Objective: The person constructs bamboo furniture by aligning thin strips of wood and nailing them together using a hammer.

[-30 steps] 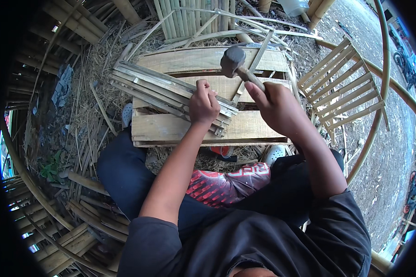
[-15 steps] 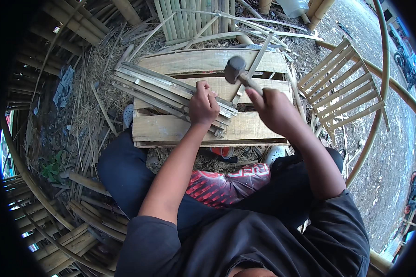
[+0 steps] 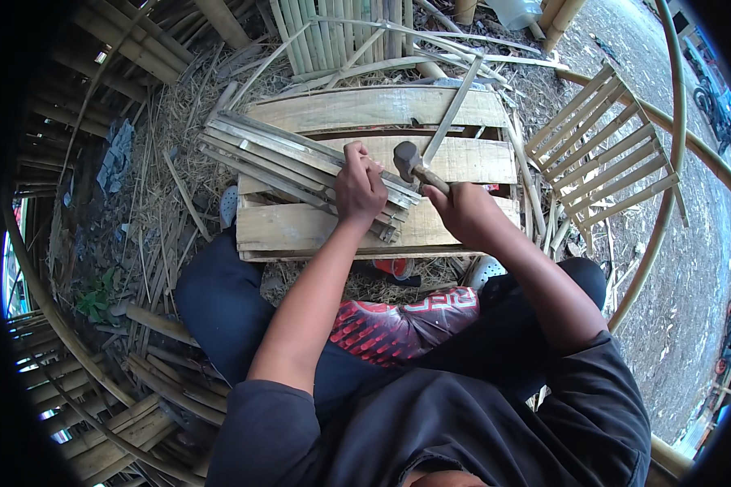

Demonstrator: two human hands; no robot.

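A frame of split bamboo slats lies slantwise across a low wooden slatted bench before my knees. My left hand is closed and rests over the frame near its right end. What its fingers pinch, if anything, is hidden. In my right hand is a hammer, gripped by its short wooden handle. The dark hammer head is just right of my left hand, close to the slat ends. Beyond it a loose bamboo strip slants over the bench's far edge.
Another bamboo slat frame leans at the right, beside a curved bamboo pole. Pale bamboo slats stand upright behind the bench. Straw and bamboo scraps litter the ground at left. Something red lies beneath the bench's near edge.
My right hand has brought the hammer down and nearer, its head dropping from above the bench's far part toward the slat ends. The left hand stays in place on the frame.
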